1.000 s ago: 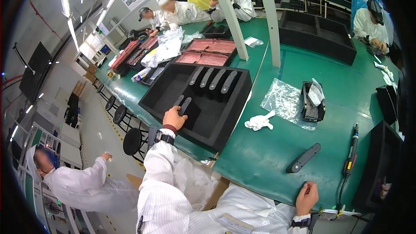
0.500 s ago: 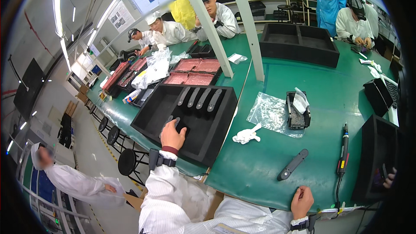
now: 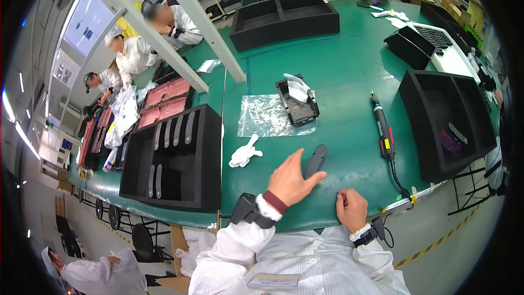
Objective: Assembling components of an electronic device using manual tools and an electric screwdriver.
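My left hand [image 3: 288, 181] is open, thumb and fingers spread, at the near end of a dark grey elongated bar-shaped part [image 3: 316, 158] on the green table. Its thumb overlaps the near end; I cannot tell whether they touch. Curled closed, my right hand [image 3: 352, 207] rests at the table's near edge with nothing visible in it. At the left stands a black divided tray [image 3: 204, 180]. Several similar grey bars [image 3: 177, 130] stand in a row in its far part, and two more bars [image 3: 155, 180] stand side by side in its near part.
An electric screwdriver [image 3: 383, 131] lies right of the bar, its cable running to the near edge. Beyond my left hand are white gloves [image 3: 245, 153], a clear plastic bag [image 3: 259, 116] and a small black bin of screws [image 3: 300, 112]. Another black tray [image 3: 415, 131] stands at the right.
My left hand has left the black tray at the left and moved right to the bar on the table. The view has turned to the right. My right hand stays curled at the edge.
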### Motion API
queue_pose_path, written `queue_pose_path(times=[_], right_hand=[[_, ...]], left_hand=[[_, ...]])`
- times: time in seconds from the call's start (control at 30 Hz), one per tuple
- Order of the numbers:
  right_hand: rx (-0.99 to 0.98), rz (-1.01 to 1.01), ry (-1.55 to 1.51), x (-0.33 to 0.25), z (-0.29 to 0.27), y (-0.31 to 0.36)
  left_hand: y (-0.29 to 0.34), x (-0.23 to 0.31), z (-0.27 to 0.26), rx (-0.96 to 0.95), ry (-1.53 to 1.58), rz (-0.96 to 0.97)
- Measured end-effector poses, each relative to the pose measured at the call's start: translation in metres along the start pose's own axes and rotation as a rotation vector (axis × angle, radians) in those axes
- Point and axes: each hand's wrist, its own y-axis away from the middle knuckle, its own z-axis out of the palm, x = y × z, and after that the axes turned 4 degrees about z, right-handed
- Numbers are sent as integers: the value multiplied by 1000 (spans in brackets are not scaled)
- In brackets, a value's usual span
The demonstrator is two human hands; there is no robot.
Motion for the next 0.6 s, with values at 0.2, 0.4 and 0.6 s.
queue_pose_path(times=[0.2,0.4,0.6], right_hand=[[8,12,-6,2,-3,2],[16,2,-58,-2,-3,3],[25,32,-95,10,2,9]], left_hand=[[-1,11,20,-198,-22,-171],[14,1,14,-78,-4,-111],[32,-17,-29,42,-4,-158]])
